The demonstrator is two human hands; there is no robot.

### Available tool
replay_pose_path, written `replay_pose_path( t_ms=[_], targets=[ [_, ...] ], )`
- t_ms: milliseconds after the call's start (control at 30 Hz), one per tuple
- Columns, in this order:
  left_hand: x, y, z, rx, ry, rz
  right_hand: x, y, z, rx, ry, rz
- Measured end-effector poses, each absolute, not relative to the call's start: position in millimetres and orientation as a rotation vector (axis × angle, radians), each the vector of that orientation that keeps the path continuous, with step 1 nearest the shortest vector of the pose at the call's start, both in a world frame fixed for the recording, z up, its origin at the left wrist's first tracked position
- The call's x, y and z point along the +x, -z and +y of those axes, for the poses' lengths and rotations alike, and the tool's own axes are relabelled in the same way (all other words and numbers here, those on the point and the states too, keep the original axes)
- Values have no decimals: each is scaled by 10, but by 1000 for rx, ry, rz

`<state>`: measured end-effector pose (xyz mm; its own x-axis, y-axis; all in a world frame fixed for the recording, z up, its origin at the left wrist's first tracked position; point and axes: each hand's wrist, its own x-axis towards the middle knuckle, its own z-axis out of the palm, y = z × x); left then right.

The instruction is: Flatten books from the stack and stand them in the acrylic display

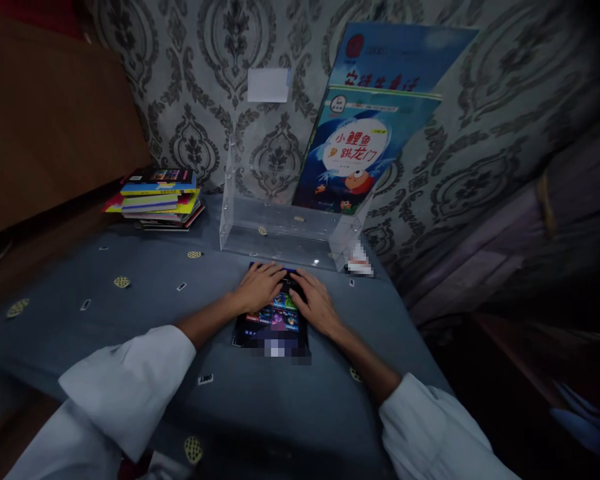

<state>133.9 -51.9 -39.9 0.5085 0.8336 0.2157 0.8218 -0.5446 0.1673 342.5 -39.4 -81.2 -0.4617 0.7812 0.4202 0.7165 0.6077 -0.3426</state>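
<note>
Mid-frame, our left hand [263, 285] and right hand [317, 300] rest, fingers extended, upon a dark book [279, 321], its long axis running up-frame.

Wearer's clothing: two pale, loose sleeves, white to bluish-grey in the dim light. Left sleeve [135, 377], lower left of frame: wide and baggy, soft creases, one broad fold ending in a pointed corner; cuff mouth loose around the forearm. Right sleeve [437, 427], lower right: same pale cloth, smoother, shallow wrinkles behind the cuff edge. Left hand [261, 287] and right hand [316, 303], centre of frame: bare, as are both wrists.
</note>
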Motion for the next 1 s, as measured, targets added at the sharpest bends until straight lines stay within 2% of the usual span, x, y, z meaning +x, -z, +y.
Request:
replay_pose_path(
  t_ms=[567, 1000],
  targets=[
    [1256, 422, -496, 2727, -557, 1558, 3430, 687, -403, -1242, -200, -2288],
    [1180, 252, -520, 2693, -410, 1745, 3371, 586, -374, -1359, -294, -2224]
  ],
)
